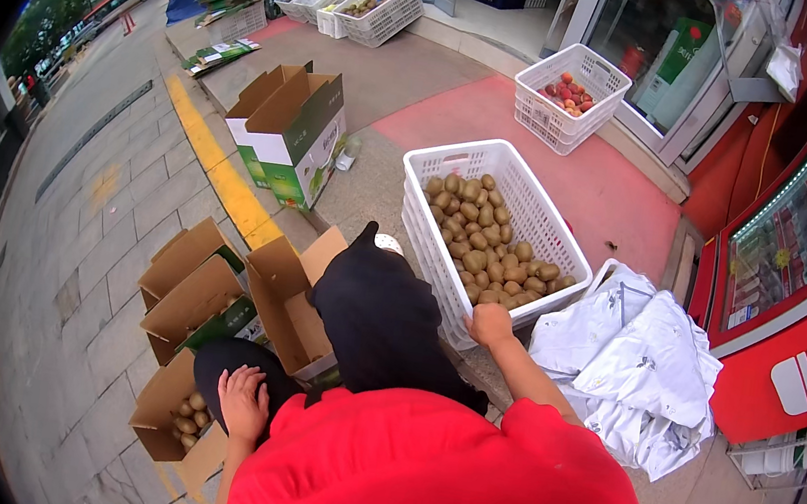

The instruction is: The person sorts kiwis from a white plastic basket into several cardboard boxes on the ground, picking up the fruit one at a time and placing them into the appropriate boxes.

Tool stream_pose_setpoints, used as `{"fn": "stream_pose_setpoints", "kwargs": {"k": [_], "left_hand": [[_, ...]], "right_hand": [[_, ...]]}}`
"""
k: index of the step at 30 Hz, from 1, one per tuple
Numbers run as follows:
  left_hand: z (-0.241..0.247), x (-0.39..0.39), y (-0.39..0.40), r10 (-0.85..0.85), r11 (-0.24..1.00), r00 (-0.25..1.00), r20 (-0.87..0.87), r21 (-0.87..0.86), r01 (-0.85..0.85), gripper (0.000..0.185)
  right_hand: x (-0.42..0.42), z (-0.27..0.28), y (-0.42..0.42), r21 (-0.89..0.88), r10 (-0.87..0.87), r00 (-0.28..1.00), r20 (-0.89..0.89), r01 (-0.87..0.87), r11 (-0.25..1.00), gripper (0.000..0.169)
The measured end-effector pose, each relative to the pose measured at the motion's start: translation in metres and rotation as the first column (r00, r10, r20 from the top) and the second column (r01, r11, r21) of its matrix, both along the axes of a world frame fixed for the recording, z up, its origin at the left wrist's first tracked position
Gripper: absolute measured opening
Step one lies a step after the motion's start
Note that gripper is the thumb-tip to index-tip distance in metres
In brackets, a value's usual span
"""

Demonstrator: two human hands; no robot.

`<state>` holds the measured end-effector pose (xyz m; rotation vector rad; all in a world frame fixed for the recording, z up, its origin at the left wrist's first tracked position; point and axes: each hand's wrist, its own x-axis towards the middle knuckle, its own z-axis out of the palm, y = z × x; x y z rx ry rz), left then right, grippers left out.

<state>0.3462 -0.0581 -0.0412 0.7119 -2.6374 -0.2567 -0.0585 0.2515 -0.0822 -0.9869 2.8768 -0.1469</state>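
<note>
My right hand point(490, 325) grips the near rim of a white perforated plastic crate point(417, 235), its fingers curled over the edge. Many brown kiwifruit point(477, 240) lie heaped inside that crate, which sits on top of others like it. My left hand point(243, 400) rests on my black-clad knee point(212, 364) with nothing in it, fingers slightly apart. Left of that knee, an open cardboard box point(157, 414) holds several kiwifruit point(189, 422). Between my legs stands another open cardboard box point(278, 286); most of its inside shows bare cardboard.
White patterned cloth point(624, 362) is piled right of the crates, beside a red display fridge point(787, 359). Ahead stand green-and-white cartons point(302, 156) and a crate of red fruit point(563, 124). More open boxes point(194, 294) stand at left. A yellow-painted kerb point(207, 156) edges the raised pavement.
</note>
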Motion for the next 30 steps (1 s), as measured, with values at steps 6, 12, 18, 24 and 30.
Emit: {"fn": "stream_pose_setpoints", "kwargs": {"k": [6,12,18,24,30], "left_hand": [[0.002,-0.022,-0.003,-0.027,0.999,0.999,0.04,0.023,0.027,0.016],[0.018,-0.069,-0.032,-0.005,0.811,0.998,-0.066,0.583,0.042,0.03],[0.111,-0.231,-0.04,-0.09,0.452,0.97,-0.225,0.859,0.241,0.033],[0.147,-0.368,0.016,-0.004,-0.099,0.945,-0.328,0.94,0.326,0.031],[0.135,-0.374,0.012,-0.013,-0.247,0.981,-0.195,0.951,0.186,0.031]], "right_hand": [[0.025,-0.029,-0.043,-0.208,0.119,0.984,0.135,-0.089,0.974,0.021],[-0.032,0.076,0.007,-0.504,0.339,0.751,0.567,-0.01,0.864,0.018],[-0.109,0.064,-0.002,-0.038,0.074,0.81,0.582,-0.063,0.997,0.026],[-0.074,-0.011,-0.044,0.026,0.235,0.844,0.481,-0.282,0.959,0.054],[-0.105,-0.048,-0.042,-0.139,0.301,0.625,0.721,-0.294,0.945,0.059]]}}
